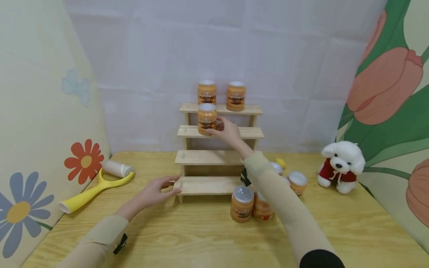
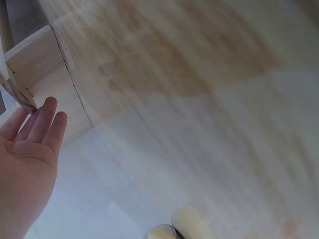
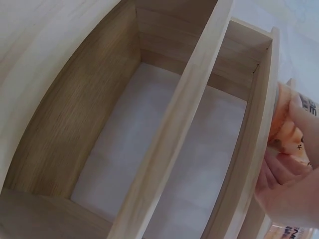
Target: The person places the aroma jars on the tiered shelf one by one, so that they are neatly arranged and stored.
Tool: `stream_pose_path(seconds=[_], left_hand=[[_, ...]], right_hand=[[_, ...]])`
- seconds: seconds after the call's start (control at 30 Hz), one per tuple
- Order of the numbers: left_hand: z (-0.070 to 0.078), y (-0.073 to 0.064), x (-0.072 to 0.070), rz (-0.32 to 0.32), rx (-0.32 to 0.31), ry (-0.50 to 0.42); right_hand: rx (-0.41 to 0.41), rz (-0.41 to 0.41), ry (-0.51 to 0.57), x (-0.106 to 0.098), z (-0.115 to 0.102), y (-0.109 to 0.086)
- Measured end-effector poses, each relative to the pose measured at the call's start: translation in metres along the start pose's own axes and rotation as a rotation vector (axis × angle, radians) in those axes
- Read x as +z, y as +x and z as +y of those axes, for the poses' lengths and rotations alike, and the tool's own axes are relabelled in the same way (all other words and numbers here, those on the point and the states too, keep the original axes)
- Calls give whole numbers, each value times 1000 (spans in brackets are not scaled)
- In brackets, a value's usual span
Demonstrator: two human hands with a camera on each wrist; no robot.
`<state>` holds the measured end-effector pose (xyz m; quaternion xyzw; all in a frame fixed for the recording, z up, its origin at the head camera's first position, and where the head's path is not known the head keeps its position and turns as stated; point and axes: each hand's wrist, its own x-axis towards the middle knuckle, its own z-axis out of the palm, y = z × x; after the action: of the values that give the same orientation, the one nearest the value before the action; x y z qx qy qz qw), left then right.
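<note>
In the head view my right hand (image 1: 229, 133) grips an orange jar (image 1: 207, 120) from its right side, thumb in front. The jar is upright at the left part of the second step from the top of a wooden display stand (image 1: 211, 158). In the right wrist view the fingers wrap the orange jar (image 3: 286, 122) beside the boards. My left hand (image 1: 152, 193) holds the left end of the lowest step, thumb at its front edge. Two matching jars, a left one (image 1: 206, 93) and a right one (image 1: 236, 96), stand on the top step.
Several more jars (image 1: 242, 204) stand on the wooden table (image 1: 187, 238) right of the stand, partly behind my right sleeve. A yellow slingshot-shaped object (image 1: 97, 190) with a pale roll (image 1: 117, 168) lies at left. A white plush dog (image 1: 342, 167) sits at right.
</note>
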<state>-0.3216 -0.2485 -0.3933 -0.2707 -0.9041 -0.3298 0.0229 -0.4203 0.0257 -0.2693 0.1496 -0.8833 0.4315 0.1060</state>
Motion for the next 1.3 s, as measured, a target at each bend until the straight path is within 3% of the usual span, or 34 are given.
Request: stream_pose_path(seconds=[0.27, 0.67, 0.97, 1.3], left_hand=[[1, 0, 0, 8, 3, 14], [0, -1, -1, -9, -16, -7], [-1, -1, -1, -6, -7, -18], [1, 0, -1, 10, -25, 33]], right_hand=[[-5, 3, -41, 0, 1, 1], [-69, -98, 7, -12, 14, -10], [-119, -125, -20, -39, 18, -29], [-154, -117, 90, -74, 33, -60]])
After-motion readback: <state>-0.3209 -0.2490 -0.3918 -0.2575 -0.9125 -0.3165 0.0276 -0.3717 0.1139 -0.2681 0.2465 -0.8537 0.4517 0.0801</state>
